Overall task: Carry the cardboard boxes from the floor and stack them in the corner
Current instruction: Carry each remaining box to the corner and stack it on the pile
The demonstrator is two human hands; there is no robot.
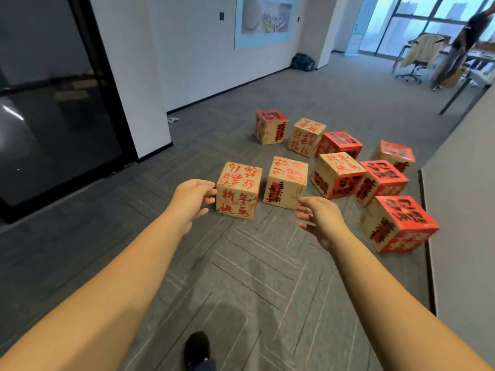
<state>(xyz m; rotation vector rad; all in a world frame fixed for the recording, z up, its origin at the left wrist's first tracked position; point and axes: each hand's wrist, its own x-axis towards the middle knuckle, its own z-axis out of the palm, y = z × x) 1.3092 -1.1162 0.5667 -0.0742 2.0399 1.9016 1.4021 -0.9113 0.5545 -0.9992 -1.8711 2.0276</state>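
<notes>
Nearest is a dark shoe (pixel 197 349) planted on the grey patterned floor (pixel 254 277), mid-stride toward the boxes. Both bare forearms reach forward from there. The left hand (pixel 193 197) has its fingers loosely spread and holds nothing; it sits at the left side of the nearest box (pixel 238 190), and I can't tell whether the fingertips touch the cardboard or fall just short. The right hand (pixel 317 218) is likewise spread and empty, palm turned inward, out in the gap to the right of that box. Set this wide, the hands look ready to clamp the box from both sides, which suits a cube too broad for one palm.

That box is tan with red brush writing and stands upright on the floor. Just beside it to the right is a second tan box (pixel 285 182). Further right a red-topped box (pixel 399 223) lies against the foot of the grey partition (pixel 460 210). Behind these, more boxes are scattered loosely, some touching, among them a tan one (pixel 338 174) and a far one (pixel 270 127) standing apart. None is stacked yet, so the job seems barely begun.

Beyond are the white wall (pixel 203 62) with a poster (pixel 263 20), a dark bag (pixel 302 62) at its base, and an office chair (pixel 417 57) by the windows. Which corner is meant isn't plain from here.
</notes>
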